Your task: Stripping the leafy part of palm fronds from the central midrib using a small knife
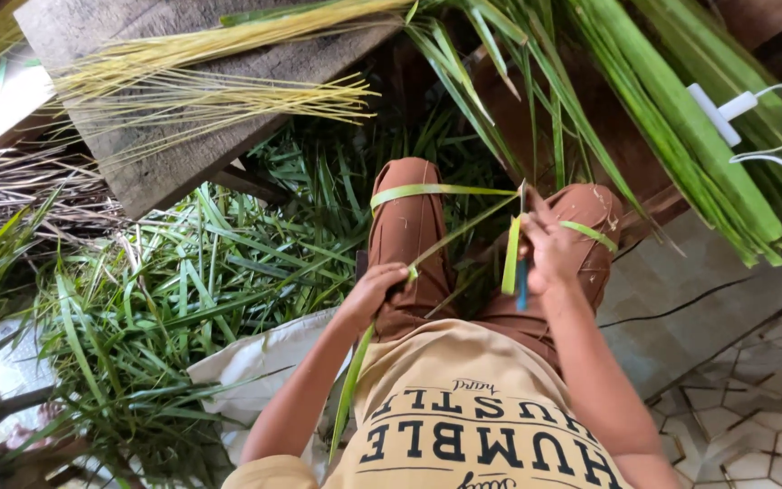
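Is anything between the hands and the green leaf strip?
Nothing visible is. The left hand already grips the green leaf strip, and the right hand grips its other end together with a blue-handled tool. The strip spans freely above the brown trousers.

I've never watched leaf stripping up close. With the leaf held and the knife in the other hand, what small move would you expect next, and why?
Probably a short draw of the blue-handled knife along the green leaf strip. The right hand holds the knife at the strip's upper end, the left hand pinches the lower end, and the strip runs straight between them over the lap.
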